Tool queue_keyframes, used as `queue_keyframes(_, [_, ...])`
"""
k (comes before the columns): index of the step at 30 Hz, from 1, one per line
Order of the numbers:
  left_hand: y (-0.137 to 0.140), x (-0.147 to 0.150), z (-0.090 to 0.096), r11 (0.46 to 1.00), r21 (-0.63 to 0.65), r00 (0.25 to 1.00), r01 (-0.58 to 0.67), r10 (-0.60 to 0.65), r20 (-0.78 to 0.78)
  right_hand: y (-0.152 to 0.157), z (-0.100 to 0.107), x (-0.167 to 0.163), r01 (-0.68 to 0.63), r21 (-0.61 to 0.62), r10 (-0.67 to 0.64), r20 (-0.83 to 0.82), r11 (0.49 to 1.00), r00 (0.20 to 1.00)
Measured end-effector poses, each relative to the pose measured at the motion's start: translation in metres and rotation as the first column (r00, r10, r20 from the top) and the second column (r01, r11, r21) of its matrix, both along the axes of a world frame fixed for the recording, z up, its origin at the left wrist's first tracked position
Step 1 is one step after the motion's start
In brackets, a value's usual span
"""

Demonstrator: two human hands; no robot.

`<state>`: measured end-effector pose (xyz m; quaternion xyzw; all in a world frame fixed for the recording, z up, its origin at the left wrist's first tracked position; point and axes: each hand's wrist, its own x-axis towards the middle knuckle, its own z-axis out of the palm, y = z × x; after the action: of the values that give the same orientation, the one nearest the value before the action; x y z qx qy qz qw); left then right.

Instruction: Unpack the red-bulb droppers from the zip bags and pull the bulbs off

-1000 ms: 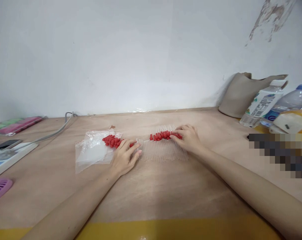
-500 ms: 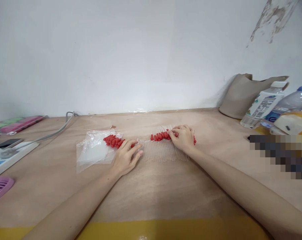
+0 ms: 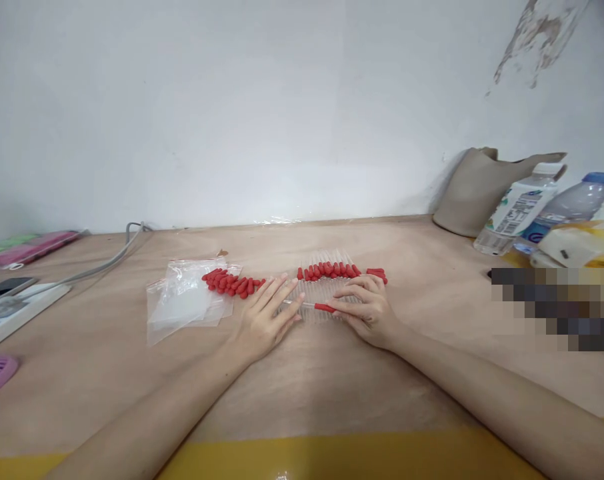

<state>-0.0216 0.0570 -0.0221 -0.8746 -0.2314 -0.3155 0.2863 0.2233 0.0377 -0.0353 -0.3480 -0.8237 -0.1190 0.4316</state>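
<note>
My right hand [image 3: 369, 310] pinches the red rubber bulb [image 3: 324, 307] of a dropper. The dropper's clear tube [image 3: 305, 305] points left, its far end running under the fingers of my left hand [image 3: 269, 320]. That hand lies with fingers stretched and apart over clear tubes, beside a pile of red-bulbed droppers [image 3: 227, 283]. Between and beyond the hands, more droppers lie side by side, their red bulbs [image 3: 329, 270] in a curved row. A few red bulbs [image 3: 377, 273] show just behind my right hand.
Clear plastic bags [image 3: 179, 307] lie at left, near a power strip [image 3: 37, 307], a grey cable [image 3: 102, 268] and a phone [image 3: 12, 287]. Right of the droppers stand a beige container [image 3: 467, 193] and plastic bottles [image 3: 517, 207]. A white wall [image 3: 282, 120] rises behind the table.
My right hand has come back from the row of red bulbs towards me, with one dropper in its grip. My left hand has shifted right, fingers more spread over the tubes.
</note>
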Motion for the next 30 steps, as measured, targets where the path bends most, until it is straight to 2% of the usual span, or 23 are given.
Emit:
queue_keyframes(5, [0.001, 0.003, -0.002, 0.996, 0.021, 0.996, 0.091, -0.090, -0.019, 0.002, 0.000, -0.002, -0.021, -0.003, 0.021, 0.022, 1.000, 1.000])
queue_keyframes(10, [-0.001, 0.007, -0.002, 0.995, -0.004, 0.994, 0.104, -0.104, -0.029, -0.002, 0.001, -0.011, 0.008, -0.060, -0.001, 0.107, 0.998, 0.994])
queue_keyframes(16, [-0.005, 0.012, 0.001, 0.993, -0.007, 0.992, 0.121, -0.122, -0.034, -0.001, -0.001, -0.027, -0.006, 0.021, 0.003, 0.172, 1.000, 0.985])
queue_keyframes(25, [-0.007, 0.009, -0.002, 0.972, -0.107, 0.978, 0.207, -0.210, -0.015, -0.005, 0.003, -0.024, -0.099, 0.117, 0.073, 0.209, 0.988, 0.975])
queue_keyframes(30, [-0.008, 0.006, -0.002, 0.960, -0.159, 0.973, 0.231, -0.232, 0.012, -0.002, -0.001, -0.022, -0.175, 0.153, 0.142, 0.206, 0.973, 0.968])
